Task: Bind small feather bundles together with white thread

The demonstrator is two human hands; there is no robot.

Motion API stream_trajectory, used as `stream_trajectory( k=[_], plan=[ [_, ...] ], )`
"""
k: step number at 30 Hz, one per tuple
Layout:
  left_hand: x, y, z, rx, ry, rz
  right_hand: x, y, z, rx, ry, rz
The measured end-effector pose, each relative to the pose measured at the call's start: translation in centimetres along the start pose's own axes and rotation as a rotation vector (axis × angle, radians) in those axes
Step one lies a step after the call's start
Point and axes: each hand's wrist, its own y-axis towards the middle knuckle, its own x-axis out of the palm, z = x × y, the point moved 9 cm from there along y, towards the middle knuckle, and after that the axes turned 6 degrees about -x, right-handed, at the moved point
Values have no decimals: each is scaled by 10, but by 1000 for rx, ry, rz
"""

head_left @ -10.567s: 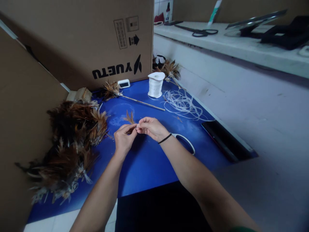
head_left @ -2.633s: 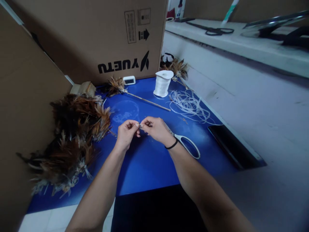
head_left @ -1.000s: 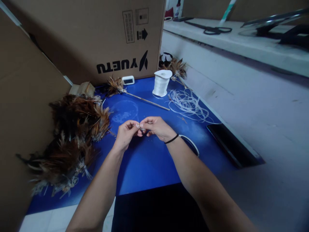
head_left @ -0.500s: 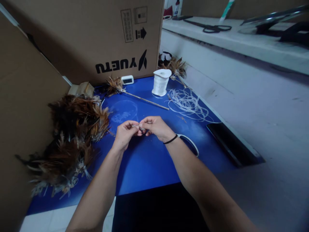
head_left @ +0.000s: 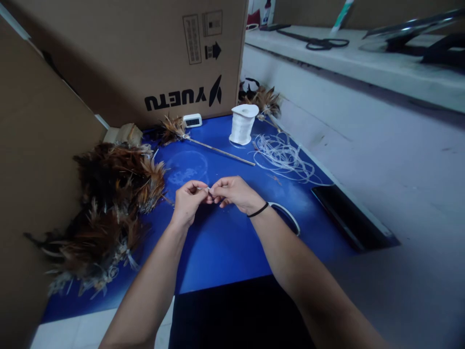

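**Centrally: two bare hands at one small pale piece over a blue tabletop**

Left hand (head_left: pixel 188 199): fingers curled, thumb and forefinger pinched together on a small pale piece (head_left: pixel 209 189), its kind too small to tell.

Right hand (head_left: pixel 234 193): fingertips closed at the same piece, meeting those of the left; black elastic band (head_left: pixel 258 210) at the wrist.

Small pale piece: between both sets of fingertips, above the smooth blue tabletop (head_left: pixel 225 252), largely hidden by fingers.

White oval handle loop (head_left: pixel 291 214): on the tabletop, partly behind the right wrist.

Brown-and-black feather bundles (head_left: pixel 116 179): heaped at the left side, pale bindings at the near end.

Thin wooden stick with a brown feather head (head_left: pixel 221 151): lying beyond the hands, its feather end near a white rectangular device with a dark screen (head_left: pixel 192 120).

White ribbon spool (head_left: pixel 242 127): upright, towards the back.

Tangle of translucent strips (head_left: pixel 281 157): right of the spool, loose.

Flat black glossy slab (head_left: pixel 352 218): right edge of the tabletop.

Large brown cardboard box (head_left: pixel 119 53): standing behind, lettering inverted.
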Motion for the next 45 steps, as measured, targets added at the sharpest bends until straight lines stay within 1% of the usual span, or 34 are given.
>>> stream_trajectory(
  k=[9, 14, 17, 21, 26, 28, 31, 40, 45],
  plan=[
    [4, 0, 0, 55, 49, -44, 4, 2, -2, -27, -21, 6],
    [4, -2, 5, 105, 104, -27, 5, 1, -7, -75, -57, 19],
    [3, -2, 6, 111, 122, -9, 7, 1, -10, -128, -62, -6],
    [3, -2, 6, 84, 84, -25, 7, 1, -11, -140, -31, -41],
    [3, -2, 2, 3, -49, -47, 3, 2, -8, -67, 106, -28],
    [3, -2, -1, -32, -84, -62, 3, 2, -6, -53, 101, -35],
    [4, -1, -4, -63, -114, -83, 6, 1, -6, -70, 87, -66],
    [5, 0, -7, -105, -144, -99, 8, -1, -6, -61, 87, -94],
    [6, 1, -7, -106, -153, -120, 10, -2, -7, -67, 73, -108]
  ],
)
